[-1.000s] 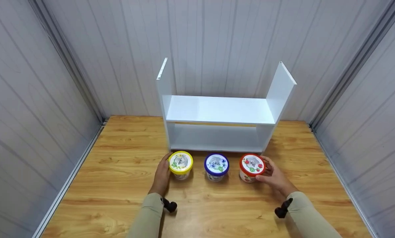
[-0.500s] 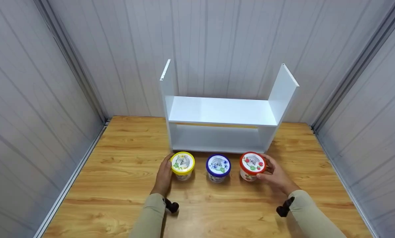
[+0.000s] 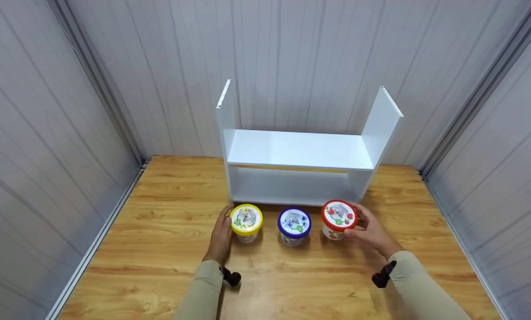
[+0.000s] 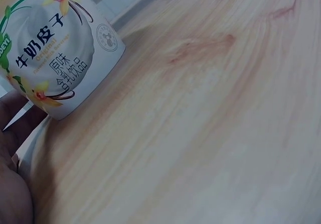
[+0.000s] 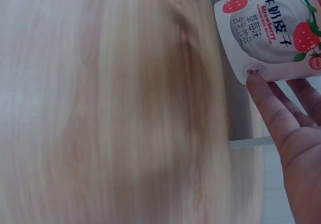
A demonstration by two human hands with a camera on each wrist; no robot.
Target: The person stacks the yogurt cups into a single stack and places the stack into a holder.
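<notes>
A wooden table (image 3: 158, 249) with a smooth, lightly sheened, honey-toned grain carries a white shelf unit (image 3: 299, 151) of smooth, matt laminated board at 12 o'clock. Three tubs have glossy plastic lids: the yellow-lidded tub (image 3: 246, 220) at 9 o'clock, the blue-lidded tub (image 3: 294, 223) at centre, the red-lidded tub (image 3: 338, 215) at 3 o'clock; their white sides bear smooth printed labels. Matt, ribbed grey wall panels (image 3: 47, 111) surround the scene; soft beige cloth sleeves (image 3: 201, 289) cover both arms.
</notes>
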